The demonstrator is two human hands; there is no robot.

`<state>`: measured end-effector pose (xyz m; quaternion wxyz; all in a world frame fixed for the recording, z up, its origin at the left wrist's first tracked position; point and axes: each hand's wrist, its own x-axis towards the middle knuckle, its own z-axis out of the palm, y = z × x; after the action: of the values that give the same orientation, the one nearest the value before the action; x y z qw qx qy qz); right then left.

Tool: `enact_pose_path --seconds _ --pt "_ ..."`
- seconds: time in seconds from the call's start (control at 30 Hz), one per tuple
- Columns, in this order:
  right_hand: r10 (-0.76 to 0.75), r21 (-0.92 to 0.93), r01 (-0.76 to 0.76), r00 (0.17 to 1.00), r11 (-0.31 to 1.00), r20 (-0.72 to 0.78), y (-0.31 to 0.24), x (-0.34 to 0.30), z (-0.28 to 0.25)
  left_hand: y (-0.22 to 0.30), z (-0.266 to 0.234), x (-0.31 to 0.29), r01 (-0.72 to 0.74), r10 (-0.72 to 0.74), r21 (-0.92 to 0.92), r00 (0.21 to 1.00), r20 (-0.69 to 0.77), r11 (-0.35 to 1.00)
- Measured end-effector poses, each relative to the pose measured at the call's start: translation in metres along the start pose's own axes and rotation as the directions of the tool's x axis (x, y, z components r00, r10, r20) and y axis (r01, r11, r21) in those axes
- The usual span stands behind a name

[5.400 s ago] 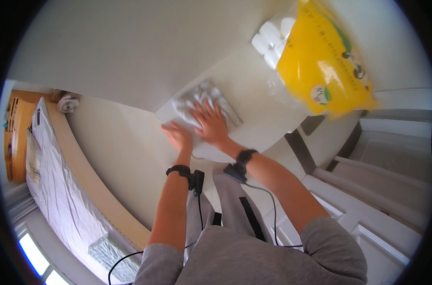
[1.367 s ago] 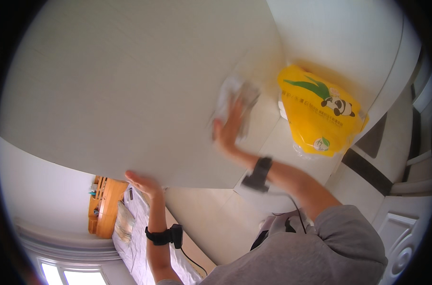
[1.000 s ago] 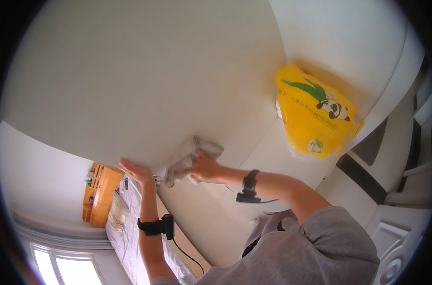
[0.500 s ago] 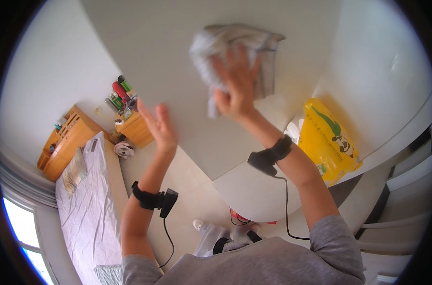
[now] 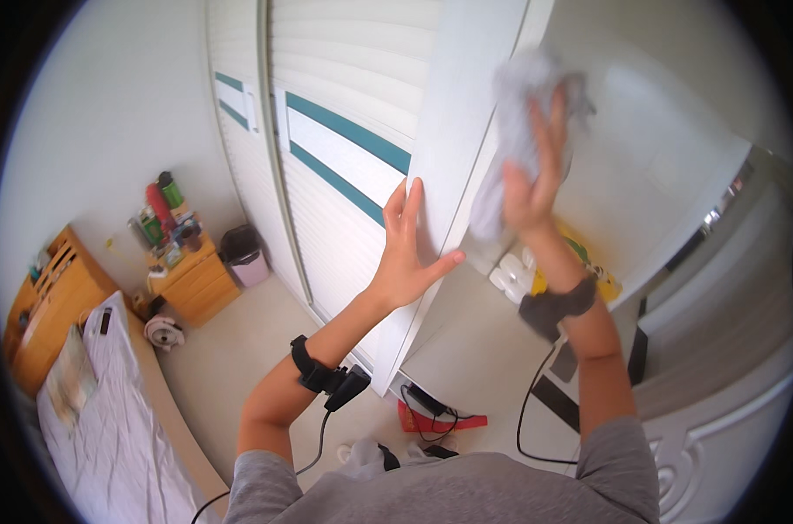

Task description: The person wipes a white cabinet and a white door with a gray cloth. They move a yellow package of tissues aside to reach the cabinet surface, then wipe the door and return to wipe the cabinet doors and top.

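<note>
My left hand [image 5: 403, 262] has its fingers spread and rests against the white edge panel [image 5: 468, 96] of a tall wardrobe, thumb pointing right. Higher up and to the right, my right hand [image 5: 532, 192] holds a pale grey cloth [image 5: 520, 122] against or close to the wardrobe's side. Both the cloth and the right fingers are smeared by motion, so exact contact is hard to make out. Black straps with small black devices and cables sit on both forearms.
Sliding wardrobe doors [image 5: 353, 87] carry green stripes. Behind my right forearm lies a partly hidden yellow bag [image 5: 607, 285]. A red object [image 5: 453, 423] with a black cable is near my feet. On the left are a bed [image 5: 130, 419], a wooden nightstand [image 5: 195, 284] and a bin [image 5: 250, 266].
My view has turned from a plain pale surface to the wardrobe's doors and edge. The cloth moved right with my right hand. My left hand, formerly held apart, now rests on the edge panel.
</note>
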<state>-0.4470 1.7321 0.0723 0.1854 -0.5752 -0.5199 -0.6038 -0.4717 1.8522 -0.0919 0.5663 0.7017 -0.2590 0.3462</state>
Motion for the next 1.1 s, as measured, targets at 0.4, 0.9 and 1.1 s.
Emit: enact_pose_path --seconds 0.4,0.9,1.1 --pt "0.024 -0.444 0.306 0.801 0.842 0.598 -0.038 0.018 0.017 -0.081 -0.009 -0.004 0.499 -0.382 -0.509 0.866 0.323 0.701" --pt "-0.024 -0.449 0.438 0.736 0.779 0.677 -0.028 0.124 0.001 -0.089 -0.019 -0.019 0.587 -0.503 -0.745 0.770 0.392 0.317" --pt "-0.039 -0.511 0.475 0.759 0.717 0.650 -0.024 0.091 0.018 -0.087 -0.019 -0.016 0.626 -0.521 -0.712 0.743 0.421 0.318"
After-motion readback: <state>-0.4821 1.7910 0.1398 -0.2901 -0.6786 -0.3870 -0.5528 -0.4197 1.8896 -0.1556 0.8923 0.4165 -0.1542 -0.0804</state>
